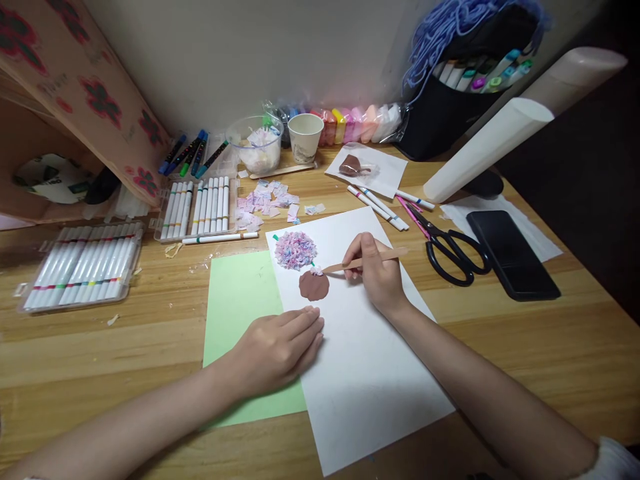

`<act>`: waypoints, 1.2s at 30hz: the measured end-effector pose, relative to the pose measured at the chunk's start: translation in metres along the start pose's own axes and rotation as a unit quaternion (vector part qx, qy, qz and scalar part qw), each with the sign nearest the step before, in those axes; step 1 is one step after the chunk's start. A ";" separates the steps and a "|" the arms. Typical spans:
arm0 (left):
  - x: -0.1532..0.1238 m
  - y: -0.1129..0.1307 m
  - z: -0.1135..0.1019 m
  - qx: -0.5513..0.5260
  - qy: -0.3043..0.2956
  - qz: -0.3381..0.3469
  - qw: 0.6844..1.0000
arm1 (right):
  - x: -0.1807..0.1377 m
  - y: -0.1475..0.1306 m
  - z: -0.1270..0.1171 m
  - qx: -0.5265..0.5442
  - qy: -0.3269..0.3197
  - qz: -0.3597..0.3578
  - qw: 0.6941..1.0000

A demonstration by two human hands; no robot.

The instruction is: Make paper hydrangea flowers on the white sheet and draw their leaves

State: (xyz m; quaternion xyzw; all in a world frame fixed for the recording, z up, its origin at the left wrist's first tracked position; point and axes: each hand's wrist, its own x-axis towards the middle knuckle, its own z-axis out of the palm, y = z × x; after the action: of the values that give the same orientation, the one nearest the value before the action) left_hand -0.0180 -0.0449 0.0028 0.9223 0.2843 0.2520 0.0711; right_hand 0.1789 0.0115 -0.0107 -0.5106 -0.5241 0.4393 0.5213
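Note:
My right hand (376,270) grips a thin wooden stick (397,254) like a pen. The stick's tip touches a small pink paper scrap at the top edge of a brown clay disc (314,287) on a white sheet (365,360). Just above the disc sits a round cluster of pink and blue paper scraps (295,250). My left hand (276,349) lies flat, fingers together and stretched out, pressing on the white sheet and a green sheet (240,300) beneath it.
Black scissors (450,250) and a black phone (511,253) lie to the right. Loose paper scraps (265,203), marker trays (200,207) (83,267), a plastic bowl (259,143), a paper cup (305,137), clay packs (357,122) and a rolled white paper (493,147) sit behind.

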 end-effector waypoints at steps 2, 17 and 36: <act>0.000 0.000 0.000 -0.001 -0.004 -0.001 1.000 | -0.001 0.000 0.000 -0.001 0.015 -0.009 1.000; -0.001 0.000 0.002 -0.001 -0.003 -0.002 1.000 | -0.002 0.000 0.000 -0.025 -0.007 -0.017 1.000; 0.054 -0.128 -0.053 0.107 -0.050 -0.420 0.900 | -0.002 0.004 -0.003 0.052 0.114 -0.033 0.992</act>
State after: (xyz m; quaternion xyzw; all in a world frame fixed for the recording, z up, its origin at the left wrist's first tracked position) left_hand -0.0691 0.0905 0.0360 0.7303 0.6669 0.1209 0.0858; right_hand 0.1816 0.0099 -0.0145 -0.5121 -0.4545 0.3873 0.6175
